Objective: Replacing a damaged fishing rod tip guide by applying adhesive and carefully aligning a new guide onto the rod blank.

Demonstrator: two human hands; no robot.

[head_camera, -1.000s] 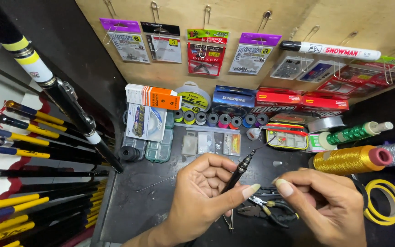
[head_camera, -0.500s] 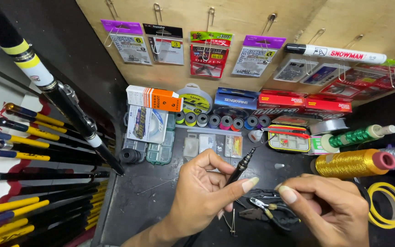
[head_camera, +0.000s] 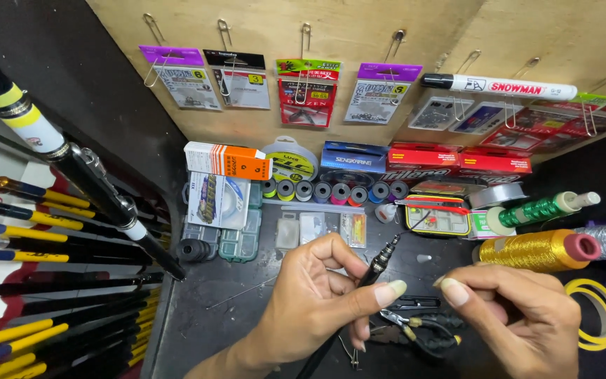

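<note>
Black rod tip (head_camera: pixel 380 261) stays pinched in the left hand (head_camera: pixel 317 302) over the dark bench (head_camera: pixel 233 316), while the right hand (head_camera: pixel 520 316), fingertips closed on something too fine to see, has drawn slightly closer above the pliers (head_camera: pixel 415 330)

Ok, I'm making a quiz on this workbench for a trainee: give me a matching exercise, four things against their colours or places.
Things:
1. large thread spool
2. rod tip
3. marker pen
4. pliers

Descriptions:
A. white, clipped to the wooden board
B. gold, lying at the right
C. on the bench under the hands
D. black, held in the left hand

Pairs: 1-B, 2-D, 3-A, 4-C
</note>
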